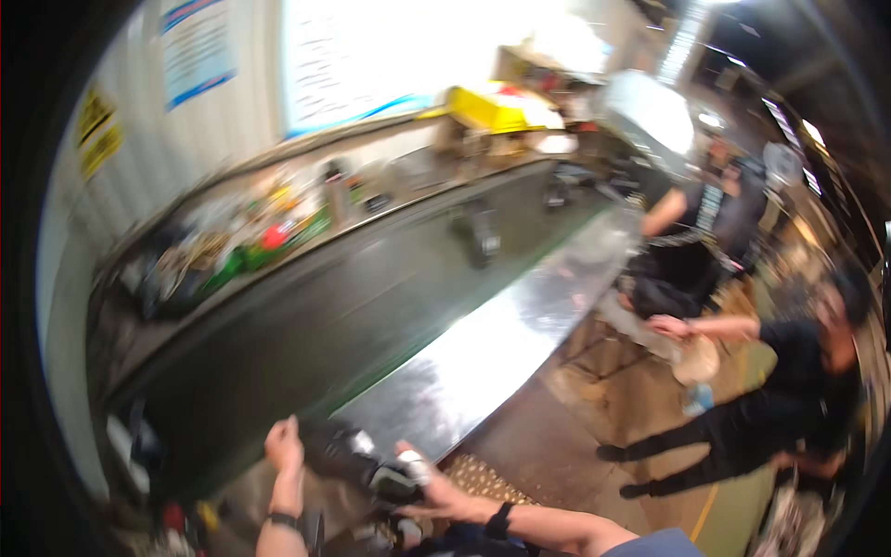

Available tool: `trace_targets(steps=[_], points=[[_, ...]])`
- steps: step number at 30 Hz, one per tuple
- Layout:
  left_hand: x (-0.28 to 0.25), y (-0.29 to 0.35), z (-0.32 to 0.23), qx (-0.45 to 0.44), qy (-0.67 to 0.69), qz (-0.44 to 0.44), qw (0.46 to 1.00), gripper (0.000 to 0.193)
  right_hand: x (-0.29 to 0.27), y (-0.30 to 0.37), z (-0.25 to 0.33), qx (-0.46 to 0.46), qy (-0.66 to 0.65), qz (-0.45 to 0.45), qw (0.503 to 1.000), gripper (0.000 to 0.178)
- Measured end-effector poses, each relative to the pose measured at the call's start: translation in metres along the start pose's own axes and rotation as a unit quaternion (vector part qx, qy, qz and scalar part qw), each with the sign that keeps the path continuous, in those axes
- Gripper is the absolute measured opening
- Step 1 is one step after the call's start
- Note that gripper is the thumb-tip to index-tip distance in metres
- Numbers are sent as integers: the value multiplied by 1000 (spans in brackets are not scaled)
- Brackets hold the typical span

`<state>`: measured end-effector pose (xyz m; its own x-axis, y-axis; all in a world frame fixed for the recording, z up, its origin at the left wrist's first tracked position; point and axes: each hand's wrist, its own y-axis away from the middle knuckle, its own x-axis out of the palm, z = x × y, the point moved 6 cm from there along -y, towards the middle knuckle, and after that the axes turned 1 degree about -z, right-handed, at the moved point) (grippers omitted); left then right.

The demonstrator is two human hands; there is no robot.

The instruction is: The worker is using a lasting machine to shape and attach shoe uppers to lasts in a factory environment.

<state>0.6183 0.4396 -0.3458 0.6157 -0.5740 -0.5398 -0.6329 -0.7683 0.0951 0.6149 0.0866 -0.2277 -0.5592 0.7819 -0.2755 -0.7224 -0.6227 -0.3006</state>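
Observation:
Motion blurs the view. My left hand point(285, 446) is raised at the near end of the long workbench point(278, 325), its fingers drawn together; whatever is in them, if anything, cannot be made out. A dark band circles that wrist. My right hand point(434, 490) is curled round a dark object with a silvery end point(390, 483), thumb above and fingers below; its exact kind is too smeared to tell. Something white shows by the right thumb, and a black band point(499, 520) is on the wrist. A shiny metal sheet point(464, 362) covers the bench's front side, just beyond my right hand.
Bags and loose items point(232, 246) crowd a ledge along the wall. A dark tool point(481, 232) rests on the bench, and a yellow bin point(487, 110) stands farther back. One person point(696, 213) works at the far end; another person point(798, 371) stands to the right.

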Motion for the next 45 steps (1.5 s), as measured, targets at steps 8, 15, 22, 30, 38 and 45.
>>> trace_targets(steps=[8, 15, 22, 30, 38, 45], points=[[1, 3, 14, 18, -86, -96, 991, 38, 0, 12, -2, 22, -23, 79, 996, 101], [-11, 79, -8, -70, 89, 77, 991, 34, -25, 36, -13, -15, -9, 123, 992, 89], [-42, 80, -6, -161, 242, 187, 938, 35, -26, 16, 9, -51, -123, 144, 981, 87], [26, 89, -59, -102, -131, 75, 983, 62, -18, 33, -32, -17, -92, 227, 969, 93], [24, 73, -16, -133, -18, 20, 991, 51, -10, 36, -53, -30, -46, 172, 984, 101], [-61, 128, -69, -74, -64, -99, 990, 40, 13, -7, -41, 150, -176, 230, 945, 75]])
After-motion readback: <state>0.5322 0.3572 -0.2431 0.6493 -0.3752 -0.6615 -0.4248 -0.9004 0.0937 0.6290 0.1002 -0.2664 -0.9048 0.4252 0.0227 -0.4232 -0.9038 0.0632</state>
